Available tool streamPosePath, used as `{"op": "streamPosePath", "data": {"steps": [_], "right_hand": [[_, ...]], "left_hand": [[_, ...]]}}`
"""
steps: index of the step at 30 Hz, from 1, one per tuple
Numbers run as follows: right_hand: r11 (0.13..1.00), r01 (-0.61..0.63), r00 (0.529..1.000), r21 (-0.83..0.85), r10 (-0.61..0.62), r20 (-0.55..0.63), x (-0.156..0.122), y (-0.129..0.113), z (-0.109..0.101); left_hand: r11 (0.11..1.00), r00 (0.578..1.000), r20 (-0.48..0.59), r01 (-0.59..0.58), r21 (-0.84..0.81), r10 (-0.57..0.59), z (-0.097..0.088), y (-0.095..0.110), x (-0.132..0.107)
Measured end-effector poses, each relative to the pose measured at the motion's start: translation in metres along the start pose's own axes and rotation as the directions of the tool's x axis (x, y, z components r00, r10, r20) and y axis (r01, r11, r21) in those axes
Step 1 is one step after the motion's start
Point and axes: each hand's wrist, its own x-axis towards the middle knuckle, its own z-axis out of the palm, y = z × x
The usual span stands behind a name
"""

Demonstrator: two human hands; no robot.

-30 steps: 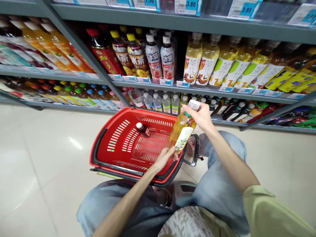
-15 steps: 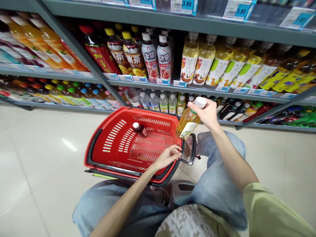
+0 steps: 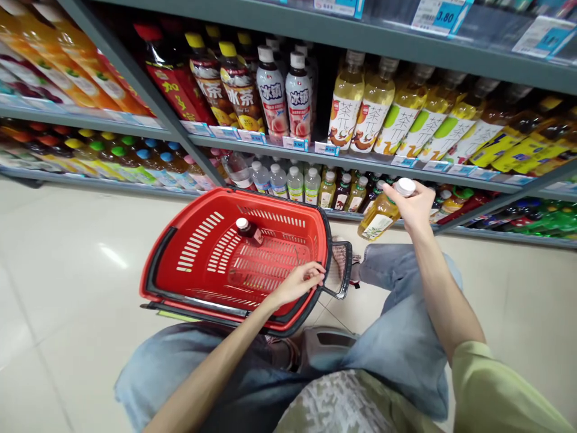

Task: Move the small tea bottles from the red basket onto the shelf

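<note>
My right hand (image 3: 415, 203) is closed around the neck of a tea bottle (image 3: 379, 218) with a white cap, amber liquid and a pale label. The bottle tilts, its base down to the left, in front of the bottom shelf and to the right of a red shopping basket (image 3: 189, 210). My left hand (image 3: 301, 282) has curled fingers at the basket's right rim, apparently gripping it; the fingertips are partly hidden. Inside the basket, a small dark bottle (image 3: 250, 232) with a white cap leans near the far wall.
Drink bottles (image 3: 291, 99) fill the middle shelf (image 3: 270, 144), with several shorter bottles (image 3: 295, 183) on the bottom shelf. A black basket handle (image 3: 346, 270) sticks out on the right. My bent knees flank a grey object (image 3: 327, 338) on the tiled floor (image 3: 67, 258).
My right hand has carried the tea bottle rightward, from over the basket's right rim to beside it, clear of the basket. My left hand stays at the rim. The view has shifted slightly.
</note>
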Motion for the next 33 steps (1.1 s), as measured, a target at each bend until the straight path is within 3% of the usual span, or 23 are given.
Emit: {"op": "streamPosePath", "data": {"steps": [10, 12, 17, 20, 24, 33], "right_hand": [[0.974, 0.043, 0.998, -0.222, -0.035, 0.043, 0.024, 0.019, -0.025], [0.919, 0.058, 0.997, -0.389, -0.033, 0.072, 0.027, 0.019, -0.027], [0.668, 0.115, 0.991, -0.735, -0.026, 0.131, 0.031, 0.034, -0.023], [0.595, 0.153, 0.979, -0.789, 0.019, 0.204, 0.035, 0.05, -0.021], [0.548, 0.101, 0.966, -0.83, 0.145, 0.213, 0.05, 0.071, -0.028], [0.53, 0.074, 0.934, -0.845, 0.26, 0.244, 0.11, 0.131, -0.05]], "left_hand": [[0.988, 0.999, 0.009, -0.045, 0.15, 0.044, 0.0, -0.001, 0.004], [0.983, 0.998, 0.022, -0.053, 0.174, 0.05, -0.001, -0.002, 0.004], [0.964, 0.992, 0.088, -0.105, 0.245, 0.085, -0.004, 0.002, 0.001], [0.949, 0.989, 0.098, -0.134, 0.287, 0.11, -0.004, 0.004, 0.0], [0.916, 0.986, 0.111, -0.158, 0.368, 0.125, -0.003, 0.008, -0.001], [0.895, 0.98, 0.1, -0.196, 0.401, 0.17, -0.006, 0.009, 0.002]]}}
